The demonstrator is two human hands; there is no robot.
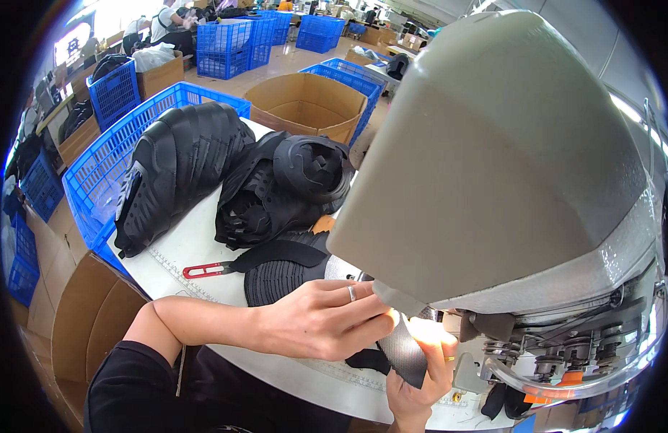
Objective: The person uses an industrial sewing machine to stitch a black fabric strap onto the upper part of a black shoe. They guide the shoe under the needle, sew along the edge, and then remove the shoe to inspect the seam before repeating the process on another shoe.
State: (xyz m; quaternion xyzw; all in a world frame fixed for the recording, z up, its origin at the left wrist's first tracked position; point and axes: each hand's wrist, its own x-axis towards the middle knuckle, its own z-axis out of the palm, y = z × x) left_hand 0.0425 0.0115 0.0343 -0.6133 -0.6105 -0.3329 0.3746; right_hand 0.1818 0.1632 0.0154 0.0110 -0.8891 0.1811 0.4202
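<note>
A large grey sewing machine head fills the right side and hides the stitching spot beneath it. My right hand grips a dark strip with a fine textured surface, thumb on one side and fingers on the other. My left hand, with a ring on one finger, is closed at the strip's upper end; some of its fingertips disappear behind the machine. Beside the left hand lies a stack of black curved pieces, with a loose curved piece on top. Red-handled thread snips lie left of that stack.
Nested black moulded pads and more black pads crowd the white table's far side. Beyond stand a blue crate and an open cardboard box. Another cardboard box is at left. People sit farther back.
</note>
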